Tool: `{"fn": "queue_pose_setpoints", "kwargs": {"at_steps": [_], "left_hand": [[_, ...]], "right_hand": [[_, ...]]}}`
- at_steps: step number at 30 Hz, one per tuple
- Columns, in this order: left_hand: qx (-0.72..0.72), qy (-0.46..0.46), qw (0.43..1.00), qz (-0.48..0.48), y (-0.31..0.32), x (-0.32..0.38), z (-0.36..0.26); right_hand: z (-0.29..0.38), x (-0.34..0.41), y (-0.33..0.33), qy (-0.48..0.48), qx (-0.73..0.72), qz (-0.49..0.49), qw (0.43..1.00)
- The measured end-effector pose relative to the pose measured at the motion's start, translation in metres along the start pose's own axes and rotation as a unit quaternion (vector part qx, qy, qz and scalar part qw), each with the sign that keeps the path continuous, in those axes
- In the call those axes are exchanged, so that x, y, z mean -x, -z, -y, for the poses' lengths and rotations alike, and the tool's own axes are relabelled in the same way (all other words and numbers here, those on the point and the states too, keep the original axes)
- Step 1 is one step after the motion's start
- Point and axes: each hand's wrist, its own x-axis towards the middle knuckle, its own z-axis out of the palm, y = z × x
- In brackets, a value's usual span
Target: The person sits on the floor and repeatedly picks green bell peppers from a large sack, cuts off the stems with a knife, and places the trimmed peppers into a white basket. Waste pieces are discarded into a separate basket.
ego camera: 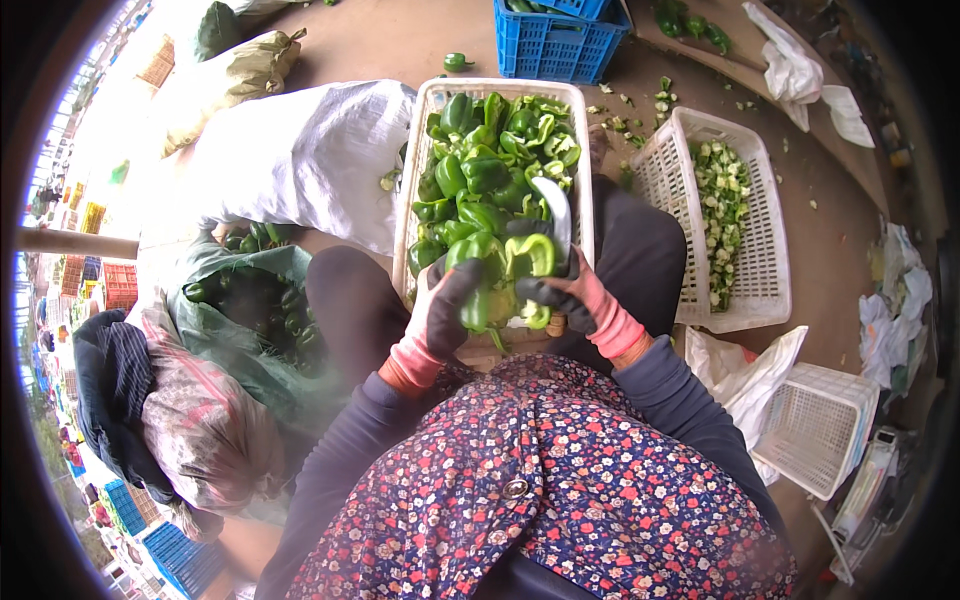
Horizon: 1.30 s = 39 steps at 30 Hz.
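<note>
Both my hands wear pink gloves with dark palms and fingers. My left hand [450,304] grips a green bell pepper [478,259] above the near end of a white plastic crate [587,161]. In my right hand [564,289] are a cut piece of green pepper [534,255] and a knife with a curved blade [556,206], which points away from me. The handle of the knife is mostly hidden by my fingers. The two pepper parts are close together, and I cannot tell whether they are joined. Whole and opened green peppers [484,174] fill the crate between my knees.
Right of my knee, a white crate [776,225] holds pepper cores [721,217]. A blue crate [555,56] stands beyond. At the left lie a white sack [307,157] and an open green sack [217,337] of peppers. Another white crate [814,427] lies at the lower right.
</note>
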Motion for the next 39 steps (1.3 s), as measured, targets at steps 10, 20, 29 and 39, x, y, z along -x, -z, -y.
{"fn": "queue_pose_setpoints", "kwargs": {"at_steps": [10, 20, 29, 39], "left_hand": [[0.287, -0.065, 0.954, -0.055, 0.034, -0.019, 0.023], [-0.245, -0.065, 0.945, -0.206, 0.017, -0.012, 0.035], [-0.38, -0.153, 0.911, -0.043, 0.01, 0.0, 0.034], [-0.67, -0.084, 0.736, -0.053, -0.019, -0.073, 0.018]], "right_hand": [[0.0, 0.02, 0.049, 0.081, -0.028, -0.169, 0.982], [-0.015, -0.008, -0.035, 0.152, 0.531, -0.007, 0.834], [0.014, 0.006, -0.028, 0.044, 0.367, 0.101, 0.924], [0.047, 0.064, 0.162, 0.001, 0.284, -0.362, 0.888]]}}
